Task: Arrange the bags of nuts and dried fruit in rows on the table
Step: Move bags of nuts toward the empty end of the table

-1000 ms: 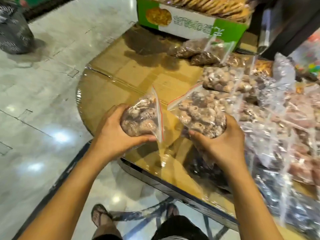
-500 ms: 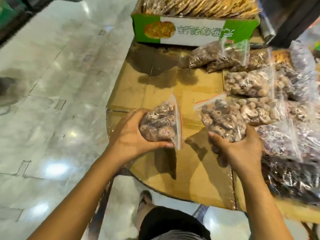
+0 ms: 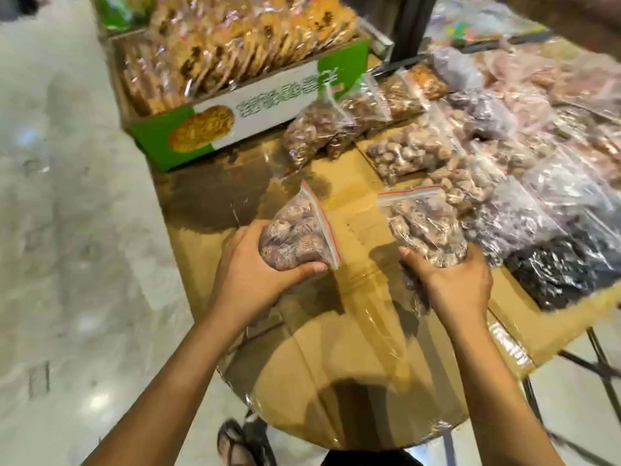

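**Two bags up, one bare patch of table to fill**

The left hand clasps one small bag of nuts above the cardboard-covered table; the right hand cups a fuller bag from below. That makes two bags held, one per hand. The rows of bags to the right overlap too much to count. The green box of biscuits is one. The slick plastic could slip, or the fuller bag could nudge its neighbours askew.
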A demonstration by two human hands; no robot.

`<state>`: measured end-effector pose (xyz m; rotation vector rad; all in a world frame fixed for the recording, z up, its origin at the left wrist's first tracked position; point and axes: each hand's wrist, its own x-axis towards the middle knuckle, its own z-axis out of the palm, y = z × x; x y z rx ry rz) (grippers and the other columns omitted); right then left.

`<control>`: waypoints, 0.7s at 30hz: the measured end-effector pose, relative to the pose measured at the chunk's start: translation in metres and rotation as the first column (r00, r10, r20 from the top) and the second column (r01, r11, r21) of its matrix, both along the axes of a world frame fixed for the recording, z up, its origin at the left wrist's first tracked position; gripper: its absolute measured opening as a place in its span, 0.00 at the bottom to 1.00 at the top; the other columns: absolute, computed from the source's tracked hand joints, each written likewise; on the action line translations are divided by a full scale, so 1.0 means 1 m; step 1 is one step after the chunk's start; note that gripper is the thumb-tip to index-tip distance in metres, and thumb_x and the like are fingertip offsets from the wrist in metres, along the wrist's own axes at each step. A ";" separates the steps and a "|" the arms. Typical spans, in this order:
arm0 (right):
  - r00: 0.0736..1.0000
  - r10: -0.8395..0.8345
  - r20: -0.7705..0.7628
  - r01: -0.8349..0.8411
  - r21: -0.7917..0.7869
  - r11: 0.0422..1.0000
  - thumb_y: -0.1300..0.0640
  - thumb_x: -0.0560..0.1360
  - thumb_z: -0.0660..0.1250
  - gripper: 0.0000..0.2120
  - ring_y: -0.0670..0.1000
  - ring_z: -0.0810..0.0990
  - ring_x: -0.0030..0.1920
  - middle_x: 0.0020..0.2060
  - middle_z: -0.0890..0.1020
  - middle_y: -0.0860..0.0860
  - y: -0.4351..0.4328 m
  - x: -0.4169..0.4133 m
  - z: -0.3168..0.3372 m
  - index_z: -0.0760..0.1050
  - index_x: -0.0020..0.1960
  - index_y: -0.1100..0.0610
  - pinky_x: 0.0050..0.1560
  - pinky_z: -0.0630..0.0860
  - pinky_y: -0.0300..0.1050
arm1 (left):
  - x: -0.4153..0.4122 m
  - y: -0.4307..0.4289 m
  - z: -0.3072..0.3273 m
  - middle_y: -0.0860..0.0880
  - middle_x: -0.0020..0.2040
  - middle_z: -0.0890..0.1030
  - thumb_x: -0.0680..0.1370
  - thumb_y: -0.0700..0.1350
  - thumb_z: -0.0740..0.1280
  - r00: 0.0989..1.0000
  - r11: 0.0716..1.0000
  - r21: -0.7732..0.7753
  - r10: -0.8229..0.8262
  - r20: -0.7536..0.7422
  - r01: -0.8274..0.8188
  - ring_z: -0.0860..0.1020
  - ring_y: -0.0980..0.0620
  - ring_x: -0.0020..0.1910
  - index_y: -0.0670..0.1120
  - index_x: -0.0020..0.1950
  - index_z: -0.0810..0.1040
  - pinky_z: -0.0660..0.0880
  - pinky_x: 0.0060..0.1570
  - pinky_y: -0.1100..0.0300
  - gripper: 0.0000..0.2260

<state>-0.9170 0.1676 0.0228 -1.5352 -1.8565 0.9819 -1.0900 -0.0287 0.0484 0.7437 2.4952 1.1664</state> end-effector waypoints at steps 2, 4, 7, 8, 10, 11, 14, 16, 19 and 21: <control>0.991 -0.131 0.001 0.131 0.034 0.991 0.27 0.53 0.74 0.39 0.58 0.80 0.48 0.47 0.82 0.56 -0.019 -0.002 0.004 0.71 0.53 0.52 0.50 0.79 0.56 | -0.021 0.006 0.003 0.55 0.52 0.76 0.49 0.80 0.65 0.995 0.995 -0.001 -0.097 -0.016 0.097 0.75 0.53 0.53 0.60 0.52 0.71 0.76 0.52 0.50 0.39; 0.970 -0.239 -0.043 0.239 -0.002 0.971 0.31 0.55 0.75 0.39 0.57 0.79 0.51 0.50 0.81 0.55 -0.036 -0.002 0.007 0.72 0.57 0.54 0.54 0.77 0.55 | -0.038 0.017 0.005 0.54 0.52 0.77 0.50 0.80 0.65 0.984 0.984 -0.014 -0.177 -0.035 0.176 0.76 0.51 0.53 0.58 0.52 0.72 0.77 0.51 0.49 0.39; 0.913 -0.394 -0.108 0.389 -0.062 0.919 0.35 0.55 0.76 0.39 0.56 0.79 0.53 0.52 0.81 0.54 -0.052 0.000 0.008 0.73 0.58 0.56 0.55 0.77 0.53 | -0.055 0.040 0.001 0.52 0.49 0.80 0.51 0.79 0.68 0.967 0.967 0.004 -0.254 0.001 0.254 0.80 0.47 0.49 0.58 0.49 0.72 0.79 0.45 0.45 0.36; 0.889 -0.439 -0.130 0.432 -0.079 0.899 0.35 0.56 0.76 0.38 0.56 0.78 0.52 0.52 0.81 0.54 -0.054 0.001 0.009 0.73 0.57 0.56 0.55 0.76 0.51 | -0.057 0.048 0.000 0.51 0.48 0.81 0.51 0.78 0.69 0.963 0.963 0.023 -0.269 0.032 0.268 0.81 0.46 0.48 0.59 0.48 0.71 0.80 0.43 0.43 0.35; 0.831 -0.529 -0.170 0.509 -0.151 0.847 0.39 0.58 0.78 0.32 0.54 0.79 0.49 0.50 0.81 0.52 -0.054 0.004 0.009 0.73 0.54 0.55 0.50 0.74 0.45 | -0.055 0.065 -0.001 0.50 0.49 0.82 0.52 0.78 0.69 0.957 0.958 0.059 -0.283 0.061 0.279 0.81 0.46 0.48 0.58 0.50 0.72 0.80 0.45 0.44 0.35; 0.796 -0.572 -0.199 0.534 -0.215 0.818 0.40 0.58 0.78 0.31 0.53 0.80 0.48 0.48 0.82 0.51 -0.052 0.005 0.008 0.74 0.53 0.55 0.49 0.74 0.44 | -0.054 0.075 -0.002 0.50 0.51 0.81 0.54 0.78 0.69 0.954 0.956 0.065 -0.291 0.066 0.287 0.80 0.47 0.50 0.57 0.52 0.72 0.79 0.48 0.46 0.35; 0.680 -0.655 -0.330 0.532 -0.394 0.750 0.45 0.60 0.79 0.22 0.48 0.83 0.38 0.38 0.84 0.48 -0.046 0.004 0.010 0.78 0.48 0.55 0.40 0.77 0.40 | -0.050 0.104 -0.008 0.50 0.52 0.81 0.54 0.75 0.72 0.948 0.957 0.099 -0.285 0.143 0.272 0.80 0.49 0.50 0.54 0.54 0.73 0.78 0.51 0.50 0.36; 0.631 -0.665 -0.399 0.462 -0.495 0.736 0.54 0.65 0.78 0.11 0.45 0.83 0.29 0.29 0.84 0.47 -0.038 -0.001 0.007 0.81 0.42 0.58 0.32 0.76 0.36 | -0.049 0.127 -0.009 0.52 0.49 0.82 0.53 0.75 0.72 0.943 0.956 0.109 -0.286 0.171 0.270 0.82 0.51 0.48 0.54 0.54 0.75 0.79 0.47 0.53 0.37; 0.635 -0.678 -0.369 0.468 -0.515 0.718 0.50 0.56 0.80 0.20 0.51 0.85 0.33 0.33 0.85 0.50 -0.016 -0.022 -0.004 0.82 0.44 0.59 0.40 0.82 0.47 | -0.050 0.159 -0.002 0.51 0.48 0.81 0.63 0.65 0.76 0.935 0.944 0.079 -0.328 0.132 0.320 0.80 0.61 0.42 0.47 0.57 0.73 0.74 0.37 0.66 0.32; 0.638 -0.706 -0.308 0.560 -0.444 0.699 0.42 0.47 0.81 0.36 0.53 0.85 0.42 0.41 0.85 0.51 -0.001 -0.039 -0.001 0.79 0.51 0.58 0.46 0.82 0.53 | -0.056 0.181 0.003 0.46 0.59 0.78 0.63 0.67 0.74 0.945 0.947 0.042 -0.320 0.072 0.318 0.77 0.50 0.57 0.46 0.64 0.70 0.73 0.53 0.57 0.37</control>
